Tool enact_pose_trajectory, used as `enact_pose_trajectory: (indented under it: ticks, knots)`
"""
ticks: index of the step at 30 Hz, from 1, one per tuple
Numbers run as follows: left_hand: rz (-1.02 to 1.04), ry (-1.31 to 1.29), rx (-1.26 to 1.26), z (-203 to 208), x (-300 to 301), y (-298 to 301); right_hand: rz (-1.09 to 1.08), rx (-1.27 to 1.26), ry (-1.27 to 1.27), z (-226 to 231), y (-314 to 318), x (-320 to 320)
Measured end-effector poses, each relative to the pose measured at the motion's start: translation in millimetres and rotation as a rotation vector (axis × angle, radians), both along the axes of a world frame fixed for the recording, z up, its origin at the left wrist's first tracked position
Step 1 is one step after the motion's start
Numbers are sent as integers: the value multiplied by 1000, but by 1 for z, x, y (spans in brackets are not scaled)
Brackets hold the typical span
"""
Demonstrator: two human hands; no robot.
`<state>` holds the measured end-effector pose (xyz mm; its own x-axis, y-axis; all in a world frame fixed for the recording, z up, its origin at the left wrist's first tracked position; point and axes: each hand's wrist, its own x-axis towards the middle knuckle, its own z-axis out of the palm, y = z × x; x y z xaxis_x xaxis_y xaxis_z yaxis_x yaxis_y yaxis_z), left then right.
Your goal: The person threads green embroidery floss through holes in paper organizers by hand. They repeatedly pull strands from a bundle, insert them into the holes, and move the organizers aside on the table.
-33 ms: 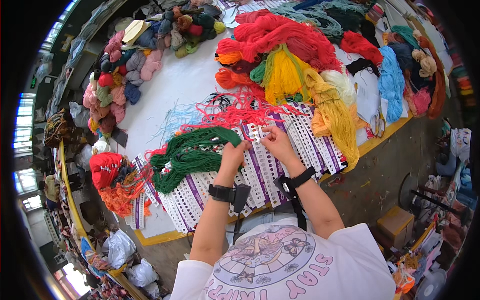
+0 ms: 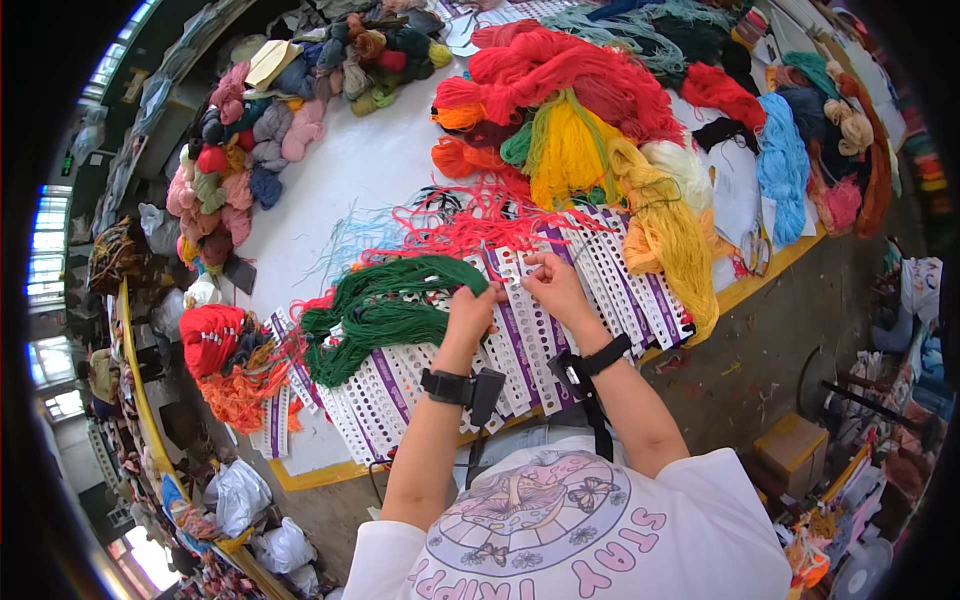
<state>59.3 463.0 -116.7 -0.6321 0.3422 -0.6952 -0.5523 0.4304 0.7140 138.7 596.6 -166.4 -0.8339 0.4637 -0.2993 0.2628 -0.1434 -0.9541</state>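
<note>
A bundle of dark green yarn (image 2: 385,312) lies over a row of white-and-purple cards with punched holes (image 2: 532,345). My left hand (image 2: 472,312) is closed in a pinch at the right end of the green yarn, over the cards; what lies between its fingertips is hidden. Just to its right, my right hand (image 2: 557,288) is bent with thumb and forefinger close together at the top of a card. Whatever it pinches is too small to make out. Loose pinkish-red strands (image 2: 465,222) spread across the upper ends of the cards.
Beyond the cards rise large hanks of red yarn (image 2: 570,75), with yellow yarn (image 2: 570,150) in front. Golden yarn (image 2: 665,235) drapes over the right cards. Small coloured skeins (image 2: 235,190) line the far left. Scissors (image 2: 757,252) lie near the table's yellow edge (image 2: 775,268).
My left hand has shifted very slightly to the right and down, and the end of the green yarn beside it has moved a little. The right hand looks the same.
</note>
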Motion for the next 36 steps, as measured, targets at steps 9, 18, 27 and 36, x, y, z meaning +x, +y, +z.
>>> enact_pose_trajectory:
  ticks: [9,18,27,36]
  knots:
    - [-103,49,-19,-11,-7,18,-18,-14,33,1,3,-6]
    - [221,-382,479,0,-25,-10,-10,12,-3,-1,8,0]
    - [-471,472,79,-12,2,-5,-192,-287,42,16,-14,-8]
    - [712,535,139,65,-149,-180,-254,301,-147,-12,-20,-8]
